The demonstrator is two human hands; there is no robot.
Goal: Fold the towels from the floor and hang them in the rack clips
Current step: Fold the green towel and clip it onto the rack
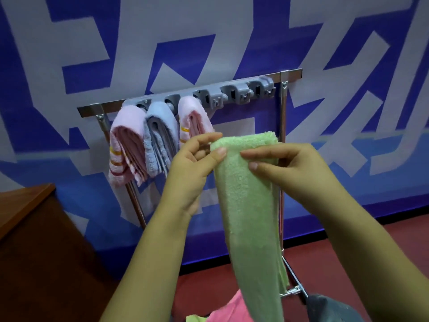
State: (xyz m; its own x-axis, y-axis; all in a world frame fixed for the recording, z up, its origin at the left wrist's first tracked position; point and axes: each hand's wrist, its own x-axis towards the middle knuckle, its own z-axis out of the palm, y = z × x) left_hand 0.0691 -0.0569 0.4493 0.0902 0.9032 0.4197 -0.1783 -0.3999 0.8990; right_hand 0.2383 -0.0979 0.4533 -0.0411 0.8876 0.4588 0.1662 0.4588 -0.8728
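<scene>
A green towel (249, 205), folded into a long strip, hangs down in front of me. My left hand (192, 168) pinches its top left edge and my right hand (290, 166) grips its top right side. Behind it stands a metal rack (282, 108) with a grey clip bar (232, 92). A pink striped towel (126, 145), a blue towel (159, 135) and another pink towel (193, 119) hang folded in the three left clips. The clips to the right hold nothing.
A pink towel (229, 310) and a bit of green cloth (195, 318) lie on the red floor at the bottom. A brown wooden cabinet (34, 240) stands at the left. A blue and white wall (209, 43) is behind the rack.
</scene>
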